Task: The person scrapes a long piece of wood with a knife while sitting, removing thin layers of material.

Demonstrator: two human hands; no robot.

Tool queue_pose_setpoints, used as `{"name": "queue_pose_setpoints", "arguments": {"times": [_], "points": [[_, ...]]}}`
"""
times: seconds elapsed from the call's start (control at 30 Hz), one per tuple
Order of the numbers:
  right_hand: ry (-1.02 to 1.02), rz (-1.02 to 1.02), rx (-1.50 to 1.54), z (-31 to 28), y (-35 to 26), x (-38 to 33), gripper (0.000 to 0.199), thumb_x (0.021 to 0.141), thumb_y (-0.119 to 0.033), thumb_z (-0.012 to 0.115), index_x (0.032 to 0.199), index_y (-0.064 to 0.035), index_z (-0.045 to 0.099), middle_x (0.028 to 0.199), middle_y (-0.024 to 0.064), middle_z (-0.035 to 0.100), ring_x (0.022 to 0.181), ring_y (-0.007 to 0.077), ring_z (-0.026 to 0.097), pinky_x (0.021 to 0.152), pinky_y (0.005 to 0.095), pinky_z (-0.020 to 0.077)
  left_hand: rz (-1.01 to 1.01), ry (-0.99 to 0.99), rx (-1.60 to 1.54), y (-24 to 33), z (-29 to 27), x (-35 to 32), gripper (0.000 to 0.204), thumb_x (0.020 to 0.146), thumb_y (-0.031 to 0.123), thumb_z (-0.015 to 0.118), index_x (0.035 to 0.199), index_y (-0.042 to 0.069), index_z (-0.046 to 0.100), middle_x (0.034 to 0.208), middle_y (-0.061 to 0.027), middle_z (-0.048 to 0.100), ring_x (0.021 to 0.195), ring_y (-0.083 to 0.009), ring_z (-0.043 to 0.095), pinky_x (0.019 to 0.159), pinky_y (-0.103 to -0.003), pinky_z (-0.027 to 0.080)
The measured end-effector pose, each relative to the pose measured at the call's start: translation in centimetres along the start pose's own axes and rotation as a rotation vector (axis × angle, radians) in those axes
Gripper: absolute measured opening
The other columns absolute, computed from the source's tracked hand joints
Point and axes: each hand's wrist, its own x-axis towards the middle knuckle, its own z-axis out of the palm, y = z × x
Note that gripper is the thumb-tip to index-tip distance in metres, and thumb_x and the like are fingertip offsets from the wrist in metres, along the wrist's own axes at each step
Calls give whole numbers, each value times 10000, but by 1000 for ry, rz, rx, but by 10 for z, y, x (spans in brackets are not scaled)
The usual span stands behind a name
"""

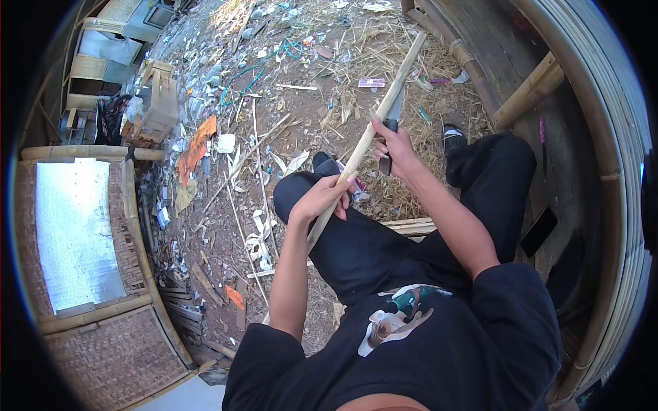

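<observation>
A long pale bamboo strip (361,146) slants from above my left thigh up toward the far right. My left hand (322,198) is closed round its lower part, just over the dark trouser leg. Farther up, my right hand (399,149) grips a knife (386,163) by its dark handle. The grey blade (397,106) points away from me and lies along the right side of the strip. My right thumb is close to the strip; whether it presses on it I cannot tell.
Straw (401,61), peelings and litter cover the dirt ground ahead. A black phone (539,231) lies on the wooden planks at my right, beside a bamboo post (531,90). A wooden stool (154,103) stands far left, beyond a woven bamboo panel (123,353).
</observation>
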Motion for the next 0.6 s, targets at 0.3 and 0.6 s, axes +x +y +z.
{"name": "queue_pose_setpoints", "arguments": {"times": [0.3, 0.6], "points": [[207, -8, -36, -23, -42, 25, 231, 825, -218, 677, 811, -39, 533, 651, 3, 494, 412, 35, 346, 359, 193, 289, 45, -150, -295, -9, 20, -33, 230, 928, 199, 517, 1043, 9, 458, 587, -25, 532, 444, -115, 548, 455, -258, 511], [524, -296, -1260, -40, -52, 41, 454, 839, -452, 528, 861, -2, 583, 849, 176, 646, 734, 311, 610, 686, 398, 462, 2, -41, -553, -38, 51, 8, 173, 936, 219, 503, 916, 53, 463, 541, 0, 471, 350, -82, 424, 323, -202, 363]]}}
